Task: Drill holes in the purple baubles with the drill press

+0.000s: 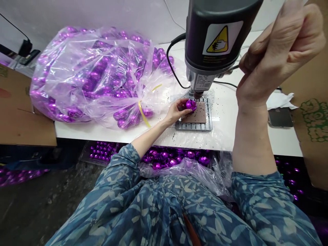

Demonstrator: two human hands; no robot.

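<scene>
My left hand (177, 110) grips a shiny purple faceted ball (191, 105) and holds it on a brown pad (196, 114) right under the tip of a bench drill press (217, 41). The pad lies on a metal slotted base plate (209, 123). My right hand (279, 48) is raised at the upper right, fingers curled round the press's thin lever (234, 68), most of which is hidden by the fist.
A big clear plastic bag (97, 75) full of purple balls lies on the white table (107, 131) at left. Another open bag of purple balls (176, 160) sits below the table's front edge. Cardboard boxes (314, 112) stand right and left. A phone (280, 118) and crumpled tissue lie at right.
</scene>
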